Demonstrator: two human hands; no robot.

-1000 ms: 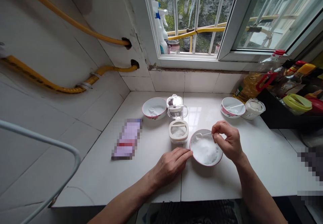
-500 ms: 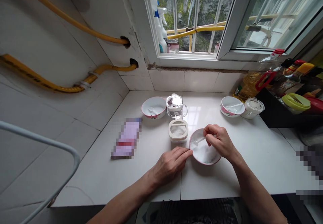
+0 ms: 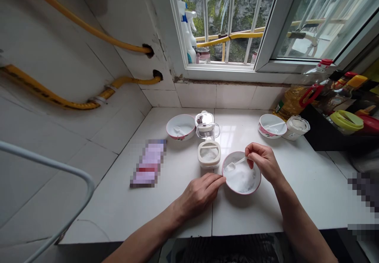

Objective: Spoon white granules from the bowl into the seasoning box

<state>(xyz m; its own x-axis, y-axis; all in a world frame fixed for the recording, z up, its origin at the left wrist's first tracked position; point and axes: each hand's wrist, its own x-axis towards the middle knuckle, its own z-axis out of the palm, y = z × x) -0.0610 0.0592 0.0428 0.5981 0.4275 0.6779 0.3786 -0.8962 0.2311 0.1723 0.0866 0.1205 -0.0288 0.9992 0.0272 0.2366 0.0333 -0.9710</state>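
Observation:
A white bowl (image 3: 248, 187) with a pink rim stands on the counter, holding white granular powder (image 3: 241, 179). My right hand (image 3: 263, 162) is over its right side, pinching the handle of a small white spoon (image 3: 237, 164). The spoon's head is at the powder on the bowl's left side. My left hand (image 3: 201, 194) rests on the counter, fingers stretched out together, their tips touching the bowl's left rim; its thumb is hidden. Just behind stands a clear jar (image 3: 209, 154) with its lid up and white contents inside.
Behind that jar stands another clear jar (image 3: 204, 120), beside a bowl (image 3: 181, 130) with a white spoon. A flowered bowl (image 3: 272, 130) and a lidded jar (image 3: 297, 128) are at the right, near an oil bottle (image 3: 296, 93). A blurred purple packet (image 3: 151, 162) lies left.
My right hand has moved slightly right, drawing the spoon's handle back so that more of the spoon shows. My left hand stays at the bowl's rim.

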